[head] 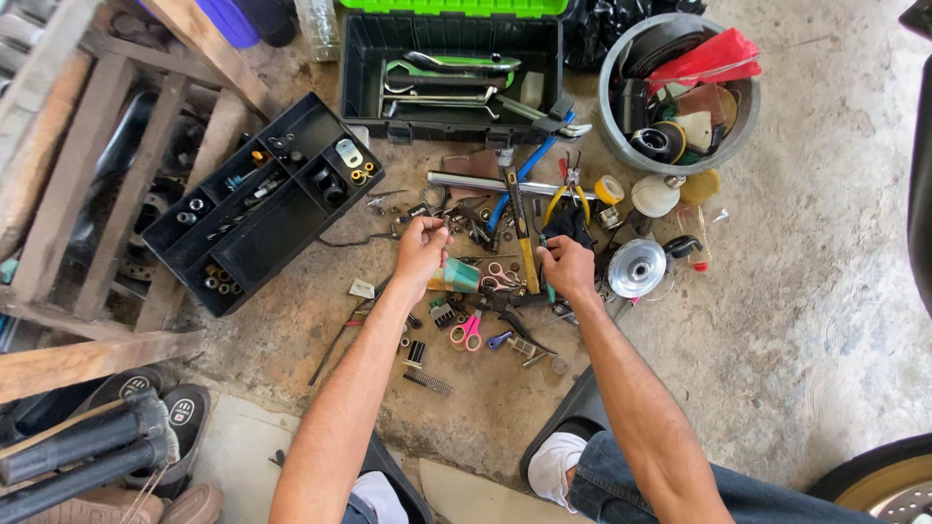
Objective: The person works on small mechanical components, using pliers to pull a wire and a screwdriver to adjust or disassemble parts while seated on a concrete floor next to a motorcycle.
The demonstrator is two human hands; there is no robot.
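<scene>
- Far left, a black divided tray (pixel 254 209) of bolts and washers lies tilted on the concrete floor (pixel 806 291), well apart from both hands.
- The left hand (pixel 419 254) hovers over the scattered tools, fingers pinched together on a small dark piece too small to identify; it sits at the fingertips, on the far side of the hand.
- Pink-handled scissors (pixel 468 333) lie just near of that hand, untouched.
- A yellow-handled hammer (pixel 524 243) lies between the two hands, handle pointing near.
- The right hand (pixel 567 267) is curled shut around a slim green-handled tool (pixel 549 288) that pokes out below the fist.
- Sorting here goes best, I judge, by lifting one piece clear before closing on it, since the tools overlap.
- Far, an open black toolbox (pixel 451 78); far right, a grey bucket (pixel 680 146) of odds and ends.
</scene>
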